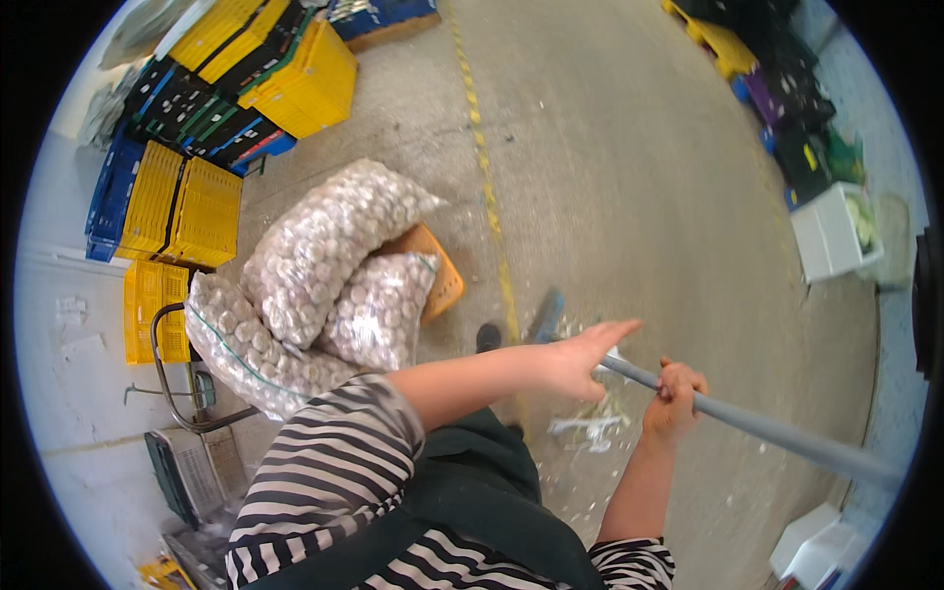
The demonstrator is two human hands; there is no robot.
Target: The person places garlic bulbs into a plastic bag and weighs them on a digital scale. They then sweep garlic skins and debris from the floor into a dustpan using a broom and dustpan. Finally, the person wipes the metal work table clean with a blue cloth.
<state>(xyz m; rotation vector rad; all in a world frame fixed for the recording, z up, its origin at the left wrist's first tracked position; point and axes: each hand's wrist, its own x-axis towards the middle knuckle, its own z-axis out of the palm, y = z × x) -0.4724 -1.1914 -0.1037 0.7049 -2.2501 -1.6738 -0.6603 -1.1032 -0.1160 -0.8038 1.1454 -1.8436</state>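
My right hand (672,391) is wrapped around a grey pole (782,431), which slants from mid-floor towards the right rim. My left hand (579,363) lies over the pole's lower stretch with fingers extended and thumb apart; whether it touches the pole is hard to tell. Beyond that hand is a blurred blue head (548,316), apparently a broom's, in line with the pole. White and pale green scraps (590,428) litter the floor below my hands. Left of me, clear bags of garlic bulbs (332,243) are heaped, partly over an orange plastic crate (442,276).
Stacked yellow crates (181,210) and black crates (199,110) line the left wall. A bent dark tube handle (164,383) stands beside the bags. Yellow floor tape (479,147) runs lengthwise. A white box (830,232) with leafy vegetables sits by the right wall.
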